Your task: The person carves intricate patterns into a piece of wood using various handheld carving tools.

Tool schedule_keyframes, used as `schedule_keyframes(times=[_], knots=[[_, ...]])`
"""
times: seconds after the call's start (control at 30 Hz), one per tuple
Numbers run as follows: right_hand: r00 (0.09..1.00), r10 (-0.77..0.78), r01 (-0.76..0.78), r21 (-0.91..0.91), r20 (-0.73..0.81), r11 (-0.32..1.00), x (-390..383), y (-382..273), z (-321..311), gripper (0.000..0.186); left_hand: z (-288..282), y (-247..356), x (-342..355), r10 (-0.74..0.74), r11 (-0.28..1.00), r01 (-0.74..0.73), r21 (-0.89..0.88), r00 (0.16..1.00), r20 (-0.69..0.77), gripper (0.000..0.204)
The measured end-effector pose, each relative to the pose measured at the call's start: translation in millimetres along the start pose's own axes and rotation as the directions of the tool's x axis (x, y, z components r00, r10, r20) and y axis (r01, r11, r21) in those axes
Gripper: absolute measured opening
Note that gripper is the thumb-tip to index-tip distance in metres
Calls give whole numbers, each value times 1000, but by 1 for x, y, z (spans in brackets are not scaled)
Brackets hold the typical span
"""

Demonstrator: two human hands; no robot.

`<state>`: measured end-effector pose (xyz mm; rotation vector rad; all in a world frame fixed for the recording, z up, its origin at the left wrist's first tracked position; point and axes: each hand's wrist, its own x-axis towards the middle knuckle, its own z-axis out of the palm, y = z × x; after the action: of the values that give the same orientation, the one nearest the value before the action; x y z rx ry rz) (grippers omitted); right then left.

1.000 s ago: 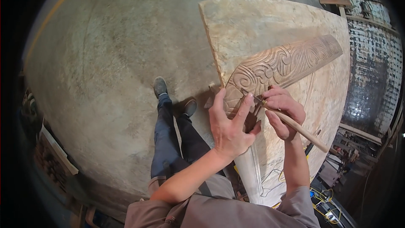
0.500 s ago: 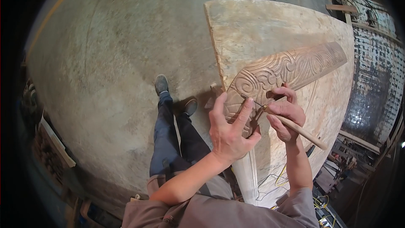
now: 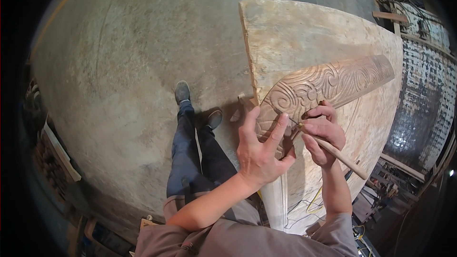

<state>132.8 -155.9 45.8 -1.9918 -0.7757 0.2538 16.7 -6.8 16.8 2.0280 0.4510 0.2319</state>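
Observation:
A carved wooden piece [image 3: 328, 78], long and brown with swirling scroll relief, lies slantwise on the pale wooden tabletop [image 3: 295, 28]. My right hand [image 3: 326, 135] is closed around a carving chisel [image 3: 340, 156], whose light wooden handle points toward the lower right. Its thin metal blade reaches left onto the lower part of the relief. My left hand [image 3: 262, 154] grips the near end of the carved piece, thumb on one side and fingers spread over the other. The left index fingertip presses by the blade. The cutting tip is too small to make out clearly.
The table's left edge drops to a concrete floor [image 3: 119, 81], where my shoes [image 3: 182, 91] stand. Thin cables [image 3: 314, 202] show near the table's lower end. Tools and scraps [image 3: 381, 181] crowd the lower right, beside a dark, white-speckled surface [image 3: 412, 109].
My view has shifted a little, so the table and carved piece appear slightly turned. Both hands keep nearly the same hold, with the chisel still against the relief.

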Motion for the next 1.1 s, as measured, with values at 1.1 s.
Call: schedule_keyframes(times=[1.1], knots=[[925, 300, -180, 424, -234, 888, -21, 28, 13, 15, 6, 0, -3, -7, 996, 5, 91, 1000, 20, 96]])
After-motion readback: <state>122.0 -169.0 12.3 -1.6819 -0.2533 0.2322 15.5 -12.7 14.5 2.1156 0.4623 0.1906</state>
